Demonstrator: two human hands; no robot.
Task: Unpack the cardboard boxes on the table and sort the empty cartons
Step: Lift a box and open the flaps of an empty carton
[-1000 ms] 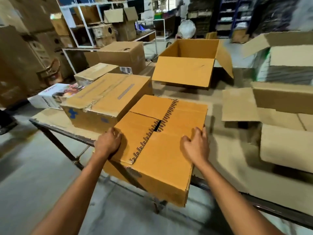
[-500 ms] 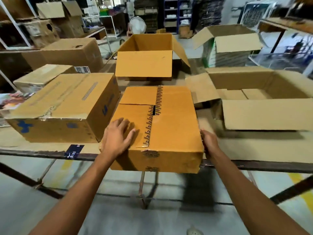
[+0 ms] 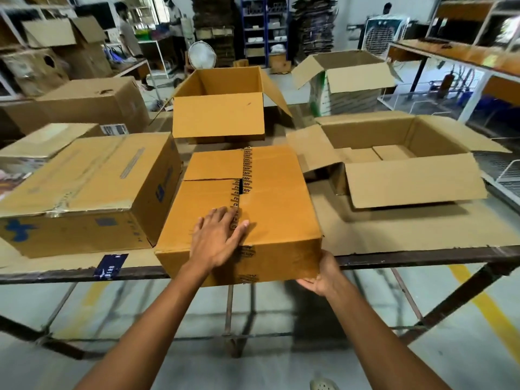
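A closed orange carton [image 3: 270, 192], taped along its top seam, sits at the table's near edge and overhangs it slightly. My left hand [image 3: 216, 237] lies flat on its lid near the tape, fingers straight. At the carton's lower right front corner, my right hand [image 3: 323, 274] cups the bottom edge; its fingertips are hidden below. Behind stands an open orange carton [image 3: 219, 116] with raised flaps. An open, shallow brown carton [image 3: 405, 159] lies at right.
A large closed brown box [image 3: 84, 192] with blue marks stands close on the left, with more boxes [image 3: 92, 102] behind it. The metal table edge [image 3: 422, 257] runs across. Another open carton [image 3: 349, 80] sits far right. People stand at shelves in the background.
The carton now sits square to the table edge. My left hand slid from the lid's left side to the tape seam. My right hand dropped from the right side to the lower front corner.
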